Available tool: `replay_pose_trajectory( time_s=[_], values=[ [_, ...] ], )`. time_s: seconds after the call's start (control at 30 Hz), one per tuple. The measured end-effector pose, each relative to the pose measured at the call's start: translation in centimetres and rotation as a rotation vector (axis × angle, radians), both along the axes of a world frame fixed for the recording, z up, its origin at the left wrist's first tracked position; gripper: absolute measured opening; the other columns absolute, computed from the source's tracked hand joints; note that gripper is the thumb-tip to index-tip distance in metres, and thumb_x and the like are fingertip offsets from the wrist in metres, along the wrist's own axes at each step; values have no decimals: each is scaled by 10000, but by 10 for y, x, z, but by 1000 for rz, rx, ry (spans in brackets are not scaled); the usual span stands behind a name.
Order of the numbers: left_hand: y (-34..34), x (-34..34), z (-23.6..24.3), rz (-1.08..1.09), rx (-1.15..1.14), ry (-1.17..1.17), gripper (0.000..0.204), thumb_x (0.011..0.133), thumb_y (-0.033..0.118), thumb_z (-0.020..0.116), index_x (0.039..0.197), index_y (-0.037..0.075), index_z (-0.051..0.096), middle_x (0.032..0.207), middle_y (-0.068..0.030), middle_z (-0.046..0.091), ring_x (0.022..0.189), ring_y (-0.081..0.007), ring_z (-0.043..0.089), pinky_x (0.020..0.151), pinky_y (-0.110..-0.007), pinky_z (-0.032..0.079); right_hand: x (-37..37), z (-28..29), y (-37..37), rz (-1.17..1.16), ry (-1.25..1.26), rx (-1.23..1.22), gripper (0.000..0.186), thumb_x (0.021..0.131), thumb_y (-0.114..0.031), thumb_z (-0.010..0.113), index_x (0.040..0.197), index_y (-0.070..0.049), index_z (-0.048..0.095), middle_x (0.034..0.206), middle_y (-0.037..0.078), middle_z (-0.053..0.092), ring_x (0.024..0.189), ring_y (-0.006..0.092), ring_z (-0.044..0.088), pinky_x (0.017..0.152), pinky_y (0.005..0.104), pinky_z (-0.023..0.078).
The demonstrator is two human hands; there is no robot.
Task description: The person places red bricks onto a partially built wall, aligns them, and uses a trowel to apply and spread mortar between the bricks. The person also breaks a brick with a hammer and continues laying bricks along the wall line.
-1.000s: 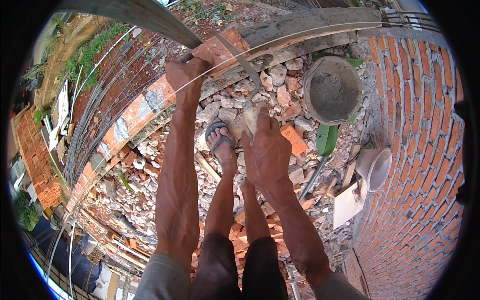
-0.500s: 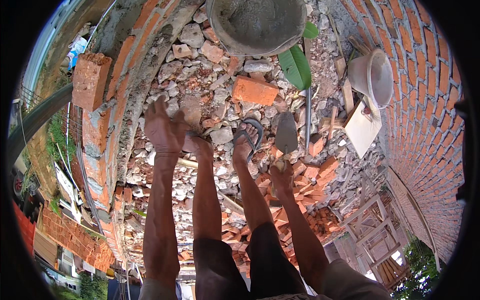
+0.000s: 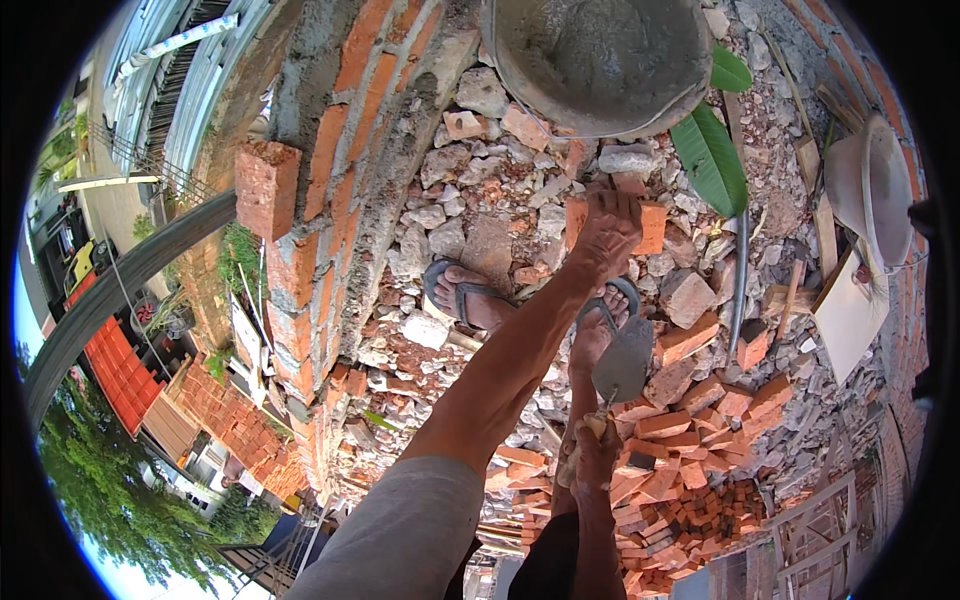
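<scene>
My left hand [image 3: 608, 230] reaches out and grips an orange brick [image 3: 653, 228] lying on the rubble. The fingers cover the brick's middle, and both its ends show. Closer to my body, my right hand [image 3: 597, 458] is closed around the handle of a trowel [image 3: 622, 362]. The trowel's grey blade points away from me, over my sandalled foot. Just beyond the left hand stands a large bucket [image 3: 600, 65] with wet grey mortar in it.
A brick wall with mortar [image 3: 340, 150] runs along the left, with a loose brick [image 3: 267, 190] on top. Broken bricks [image 3: 690, 440] pile up at the right. Another bucket [image 3: 870, 190] lies tilted near a pale board [image 3: 850, 318]. A green leaf [image 3: 710, 160] lies by the mortar bucket.
My left hand has moved right from above the rubble onto the orange brick and taken hold of it. My view has swung left. The trowel stays in my right hand.
</scene>
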State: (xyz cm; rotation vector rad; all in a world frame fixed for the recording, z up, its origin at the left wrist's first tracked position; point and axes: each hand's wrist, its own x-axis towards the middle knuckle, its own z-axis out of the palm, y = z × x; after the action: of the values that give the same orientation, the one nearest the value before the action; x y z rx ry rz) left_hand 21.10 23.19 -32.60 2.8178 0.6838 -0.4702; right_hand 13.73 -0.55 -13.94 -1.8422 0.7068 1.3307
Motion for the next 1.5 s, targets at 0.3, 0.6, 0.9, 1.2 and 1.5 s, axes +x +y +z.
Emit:
replay_pose_trajectory(
  time_s=[0.3, 0.6, 0.9, 1.2, 1.5],
  values=[
    [108, -99, 199, 637, -144, -411, 761, 585, 179, 791, 1236, -56, 475, 1097, -213, 601, 991, -371, 620, 866, -449, 517, 3, 10, -14, -19, 79, -68, 152, 853, -115, 647, 943, -106, 524, 698, 25, 544, 485, 149, 556, 393, 309, 466],
    [330, -136, 239, 996, -52, -342, 705, 494, 289, 884, 1074, -20, 631, 918, -186, 700, 797, -309, 686, 771, -375, 562, -1, 25, -3, 100, 76, 7, 167, 841, -89, 666, 946, -83, 536, 664, 37, 556, 472, 158, 562, 387, 310, 449],
    [342, -149, 199, 982, -106, -120, 560, 507, 282, 874, 953, 4, 681, 841, -156, 705, 753, -293, 682, 714, -396, 539, -6, 39, 25, 110, 74, 12, 130, 844, -83, 662, 898, -65, 545, 657, 22, 563, 485, 139, 547, 448, 293, 449],
    [338, -165, 189, 893, -76, -158, 614, 507, 316, 881, 991, -9, 690, 776, -145, 684, 700, -305, 668, 675, -395, 539, -5, 39, 38, 171, 52, 10, 168, 823, -104, 657, 954, -48, 569, 684, 32, 567, 526, 144, 555, 485, 298, 456],
    [336, -199, 171, 907, -245, -383, 749, 634, 361, 890, 1194, -45, 602, 949, -175, 693, 873, -332, 674, 801, -424, 528, 8, 45, 93, 725, -131, -7, 399, 825, -107, 596, 1194, 35, 540, 786, 114, 594, 632, 172, 557, 548, 359, 457]
  ],
)
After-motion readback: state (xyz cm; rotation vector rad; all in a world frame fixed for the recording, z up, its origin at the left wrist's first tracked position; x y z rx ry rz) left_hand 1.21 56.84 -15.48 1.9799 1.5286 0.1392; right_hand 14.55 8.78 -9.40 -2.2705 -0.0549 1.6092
